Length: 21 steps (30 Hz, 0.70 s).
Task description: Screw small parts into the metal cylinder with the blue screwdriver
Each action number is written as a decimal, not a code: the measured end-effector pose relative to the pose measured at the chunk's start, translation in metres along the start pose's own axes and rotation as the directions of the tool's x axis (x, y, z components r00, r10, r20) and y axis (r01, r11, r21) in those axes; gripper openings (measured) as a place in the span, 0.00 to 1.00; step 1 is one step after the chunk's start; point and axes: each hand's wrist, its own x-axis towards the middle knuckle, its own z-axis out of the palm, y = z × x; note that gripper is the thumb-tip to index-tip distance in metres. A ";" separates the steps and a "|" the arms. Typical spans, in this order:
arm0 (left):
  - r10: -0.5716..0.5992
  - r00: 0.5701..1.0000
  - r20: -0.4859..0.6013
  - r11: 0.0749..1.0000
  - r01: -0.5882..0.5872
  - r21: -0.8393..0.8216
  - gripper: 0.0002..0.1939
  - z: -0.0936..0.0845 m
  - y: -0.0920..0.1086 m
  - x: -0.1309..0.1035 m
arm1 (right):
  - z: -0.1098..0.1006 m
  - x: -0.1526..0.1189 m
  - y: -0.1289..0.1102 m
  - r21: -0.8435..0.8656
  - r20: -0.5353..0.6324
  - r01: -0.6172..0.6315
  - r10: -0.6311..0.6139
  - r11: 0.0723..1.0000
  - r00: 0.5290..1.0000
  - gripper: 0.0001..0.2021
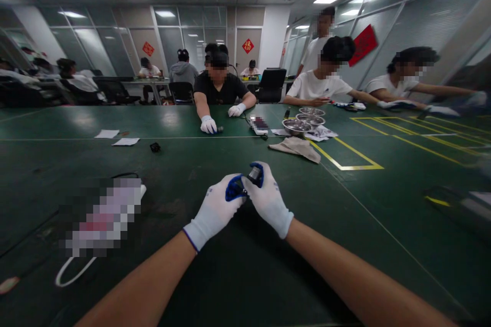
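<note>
Above the green table [238, 276], my two white gloves with blue palms meet in front of me. Between them is a small dark cylinder [253, 174] with a shiny grey section, tilted up to the right. My left hand [218, 200] is closed around its lower left end, which the fingers mostly cover. Curled over the upper end, my right hand [269, 195] grips it with the thumb lying across the middle. Whether it is one piece or two joined parts I cannot tell.
A blurred-out flat item [107, 214] with a white loop lies left. Beyond are paper slips [126, 141], a small black item [155, 147], a beige cloth [297, 149], metal bowls [297, 125] and yellow tape [360, 167]. Across sits a gloved co-worker [220, 87]; others sit right.
</note>
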 end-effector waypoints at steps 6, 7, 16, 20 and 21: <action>-0.150 0.982 0.114 0.938 0.178 -0.297 0.11 -0.003 0.010 0.003 | -0.002 -0.003 -0.001 0.051 -0.089 -0.013 0.018 0.999 0.996 0.25; -0.205 0.969 0.140 0.900 0.242 -0.361 0.10 -0.002 0.011 0.003 | -0.003 -0.002 0.000 0.067 -0.112 0.001 0.006 0.998 0.994 0.25; -0.425 0.901 -0.090 0.768 0.306 -0.563 0.11 0.003 0.000 0.009 | -0.011 -0.004 0.009 0.127 -0.249 0.017 0.015 0.992 0.968 0.23; -0.431 0.889 -0.155 0.746 0.254 -0.616 0.11 0.008 -0.002 0.011 | -0.007 -0.016 0.002 0.127 -0.146 0.050 -0.031 0.991 0.989 0.21; -0.405 0.905 -0.134 0.736 0.235 -0.635 0.11 0.010 -0.002 0.010 | -0.006 -0.019 0.001 0.128 -0.108 0.056 -0.042 0.990 0.993 0.20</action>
